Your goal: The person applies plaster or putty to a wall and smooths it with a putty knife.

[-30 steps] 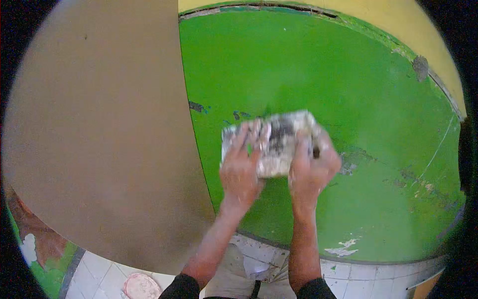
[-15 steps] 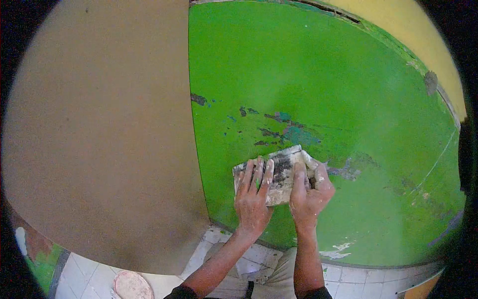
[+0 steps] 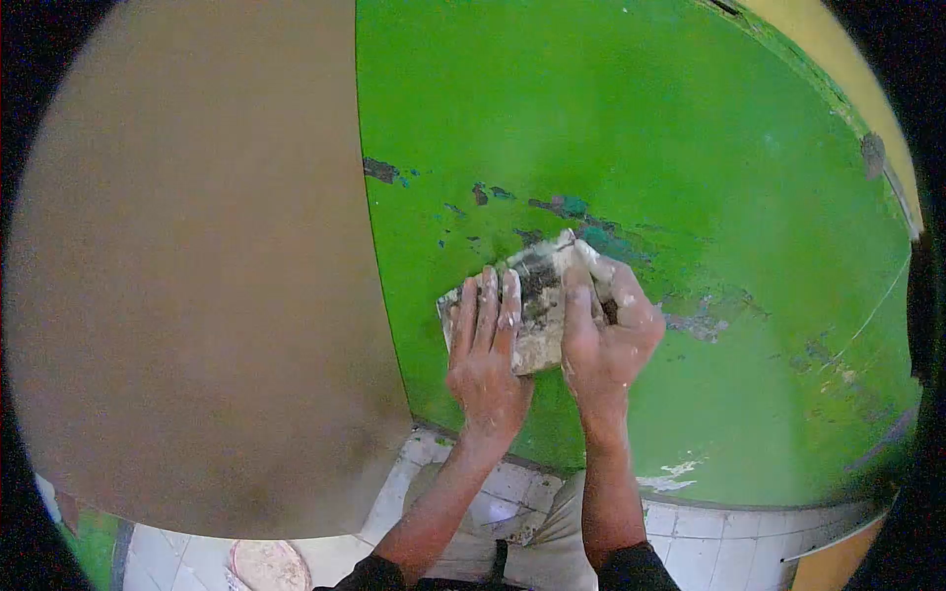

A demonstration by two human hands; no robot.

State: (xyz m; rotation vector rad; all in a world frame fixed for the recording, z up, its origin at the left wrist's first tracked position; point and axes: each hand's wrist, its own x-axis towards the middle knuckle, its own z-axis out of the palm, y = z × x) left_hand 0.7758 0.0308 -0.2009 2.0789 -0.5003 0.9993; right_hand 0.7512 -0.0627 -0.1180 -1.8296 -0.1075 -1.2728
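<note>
A flat, dusty white and dark sheet or block (image 3: pixel 540 313) lies against the green painted wall (image 3: pixel 690 414). My left hand (image 3: pixel 488 364) rests on its left part with the fingers stretched out flat. At its right edge my right hand (image 3: pixel 611 330) grips it, with the thumb on the face and the fingers curled round the side. White dust covers both hands. Just above the sheet, the green paint has chipped patches (image 3: pixel 596 236) in teal and dark tones.
A brown panel (image 3: pixel 207 276) fills the left side. Below are white floor tiles (image 3: pixel 700 547) and a round container with pale powdery material (image 3: pixel 268 566). A yellow surface (image 3: pixel 862 59) borders the green wall at upper right. An orange-brown object (image 3: pixel 838 561) stands at lower right.
Both hands and the sheet have moved up and slightly left over the green wall. The view has shifted slightly too.
</note>
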